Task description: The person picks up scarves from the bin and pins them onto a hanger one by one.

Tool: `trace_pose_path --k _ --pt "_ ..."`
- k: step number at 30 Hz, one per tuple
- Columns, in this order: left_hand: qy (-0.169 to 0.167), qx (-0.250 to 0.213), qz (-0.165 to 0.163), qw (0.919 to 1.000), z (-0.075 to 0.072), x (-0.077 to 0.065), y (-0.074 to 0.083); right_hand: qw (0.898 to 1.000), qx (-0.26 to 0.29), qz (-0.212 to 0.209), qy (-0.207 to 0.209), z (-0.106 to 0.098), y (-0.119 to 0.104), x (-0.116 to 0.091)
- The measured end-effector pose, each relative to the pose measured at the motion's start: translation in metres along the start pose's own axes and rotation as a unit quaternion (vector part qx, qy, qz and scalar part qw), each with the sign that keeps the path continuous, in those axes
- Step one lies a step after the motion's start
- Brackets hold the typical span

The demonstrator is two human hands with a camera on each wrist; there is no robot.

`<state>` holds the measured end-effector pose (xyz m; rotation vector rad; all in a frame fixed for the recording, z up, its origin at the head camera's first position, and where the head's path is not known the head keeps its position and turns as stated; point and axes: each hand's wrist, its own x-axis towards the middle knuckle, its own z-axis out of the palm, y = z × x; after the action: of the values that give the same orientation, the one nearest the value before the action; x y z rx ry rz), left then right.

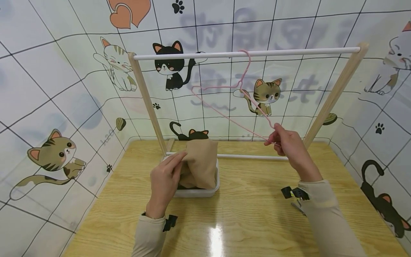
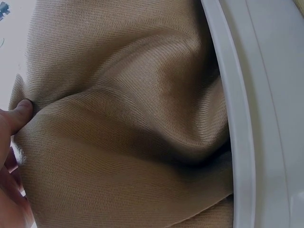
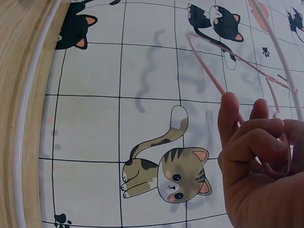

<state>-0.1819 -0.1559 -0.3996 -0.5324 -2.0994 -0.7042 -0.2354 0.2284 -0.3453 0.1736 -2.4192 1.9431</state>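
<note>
My left hand (image 1: 166, 178) pinches the edge of a brown cloth (image 1: 202, 162), which rises out of a white plastic tub (image 1: 196, 193). In the left wrist view the thumb presses on the cloth (image 2: 118, 114), whose folds run down inside the tub's rim (image 2: 240, 118). My right hand (image 1: 287, 144) grips the lower right corner of a pink clothes hanger (image 1: 229, 119). The hanger's hook loops over the white top bar (image 1: 205, 55) of a rack, and its frame hangs tilted. Fingers of the right hand (image 3: 261, 156) curl round the pink wire in the right wrist view.
The rack has slanted wooden side posts (image 1: 334, 92) and a white lower bar (image 1: 250, 157) near the back of the wooden table (image 1: 250, 203). A small metal object (image 1: 298, 207) lies under the right forearm. A cat-print wall covering (image 1: 218, 32) surrounds the table.
</note>
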Motion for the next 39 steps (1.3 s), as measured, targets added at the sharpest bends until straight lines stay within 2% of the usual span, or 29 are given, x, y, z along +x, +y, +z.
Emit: trace_pose_path --k 4,8,13,22,32,39 --pt "0.004 -0.003 0.004 1.0000 0.0000 0.0000 -0.0002 1.000 -0.008 -0.005 -0.003 0.0005 0.0002 -0.0006" --pt "0.000 -0.004 0.003 1.0000 -0.0006 -0.0001 0.0001 1.000 0.016 -0.005 -0.005 0.0014 -0.0003 -0.0008" --pt "-0.001 -0.005 0.005 1.0000 -0.0004 0.0000 -0.0003 0.999 0.028 -0.023 -0.001 0.0027 -0.0012 -0.0006" --pt "-0.004 -0.004 0.006 1.0000 0.0005 -0.0005 -0.0005 0.993 0.103 -0.057 0.019 0.0013 -0.0011 -0.0007" --pt "-0.007 -0.008 0.005 0.9999 -0.0010 -0.0016 0.0004 0.991 0.113 -0.063 0.026 0.0030 -0.0011 -0.0012" --pt "-0.004 -0.009 0.006 0.9999 -0.0016 -0.0010 0.0000 0.988 0.120 -0.081 0.054 0.0043 -0.0018 -0.0018"
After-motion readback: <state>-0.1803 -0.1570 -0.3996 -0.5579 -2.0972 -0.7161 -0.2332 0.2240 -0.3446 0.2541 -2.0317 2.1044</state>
